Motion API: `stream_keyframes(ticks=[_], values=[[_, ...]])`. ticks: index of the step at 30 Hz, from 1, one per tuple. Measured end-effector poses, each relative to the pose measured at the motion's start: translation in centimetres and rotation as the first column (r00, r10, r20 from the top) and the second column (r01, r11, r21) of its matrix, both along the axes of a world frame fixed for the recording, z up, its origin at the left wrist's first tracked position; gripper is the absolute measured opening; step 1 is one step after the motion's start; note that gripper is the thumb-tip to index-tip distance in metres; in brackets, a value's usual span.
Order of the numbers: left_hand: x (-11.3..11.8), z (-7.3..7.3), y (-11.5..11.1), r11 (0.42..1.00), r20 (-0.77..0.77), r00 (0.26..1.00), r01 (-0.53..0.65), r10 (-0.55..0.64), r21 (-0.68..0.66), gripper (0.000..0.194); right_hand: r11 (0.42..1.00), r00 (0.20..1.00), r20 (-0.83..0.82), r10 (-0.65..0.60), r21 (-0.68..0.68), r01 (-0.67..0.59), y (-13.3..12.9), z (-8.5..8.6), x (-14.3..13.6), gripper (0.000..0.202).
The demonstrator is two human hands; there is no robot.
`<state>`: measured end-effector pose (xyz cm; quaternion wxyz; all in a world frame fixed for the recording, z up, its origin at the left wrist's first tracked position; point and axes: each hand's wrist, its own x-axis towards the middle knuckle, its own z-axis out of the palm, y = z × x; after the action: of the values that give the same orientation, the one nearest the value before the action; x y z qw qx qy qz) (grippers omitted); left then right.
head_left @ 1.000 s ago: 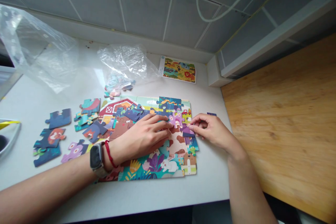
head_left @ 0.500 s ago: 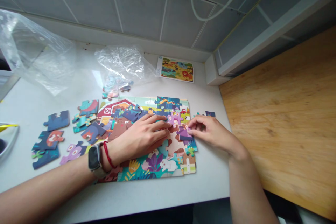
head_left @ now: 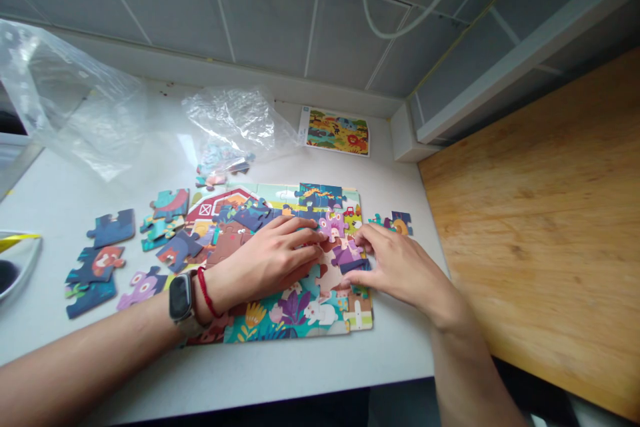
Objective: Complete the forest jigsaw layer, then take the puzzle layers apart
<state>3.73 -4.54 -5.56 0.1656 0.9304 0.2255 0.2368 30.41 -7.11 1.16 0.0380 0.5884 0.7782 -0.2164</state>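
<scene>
Leftmost, pieces [head_left: 114, 227] sit on the tabletop [head_left: 250, 373]; the left hand [head_left: 273, 250] lies palm-down, grip loosely spread, over the puzzle [head_left: 295, 310]; near its right edge, the purple piece [head_left: 349, 255] lies within the right hand's [head_left: 400, 270] half-parted grip, whether clasped I cannot tell.

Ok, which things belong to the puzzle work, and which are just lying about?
In the work: farm puzzle under the left hand; purple piece at the right hand; loose pieces on the left.
Apparently lying about: crumpled clear bag; far-left clear bag; lion picture card.
</scene>
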Motion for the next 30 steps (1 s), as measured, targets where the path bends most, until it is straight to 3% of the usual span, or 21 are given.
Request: stream_keyframes(ticks=[4,8,11,18,24,30], values=[[0.0,0.1,0.0,1.0,0.002,1.0,-0.002,0.002,-0.004,0.017,0.999,0.995,0.103,-0.002,0.048,-0.003,-0.7,-0.1,-1.0,0.041],[0.0,0.1,0.0,1.0,0.006,1.0,-0.004,0.004,-0.016,0.016,0.996,0.996,0.081,0.034,0.081,-0.04,-1.1,-0.2,-1.1,0.032],[0.0,0.0,-0.1,1.0,0.001,1.0,0.001,-0.001,-0.023,0.016,0.993,0.996,0.059,0.071,0.09,-0.076,-1.6,0.1,-0.8,0.046],[0.0,0.1,0.0,1.0,-0.004,1.0,0.002,-0.002,-0.028,0.014,0.97,0.974,-0.066,0.217,-0.093,-0.223,-2.5,0.9,0.3,0.067],[0.0,0.3,0.0,0.999,-0.005,1.0,0.007,-0.008,-0.047,0.015,0.996,0.996,-0.042,0.073,-0.037,-0.075,-1.5,0.4,1.2,0.049],[-0.1,0.2,0.0,0.998,-0.006,1.0,0.01,-0.011,-0.056,0.014,0.999,0.996,-0.079,0.044,0.007,-0.044,-0.7,0.0,2.0,0.039]])
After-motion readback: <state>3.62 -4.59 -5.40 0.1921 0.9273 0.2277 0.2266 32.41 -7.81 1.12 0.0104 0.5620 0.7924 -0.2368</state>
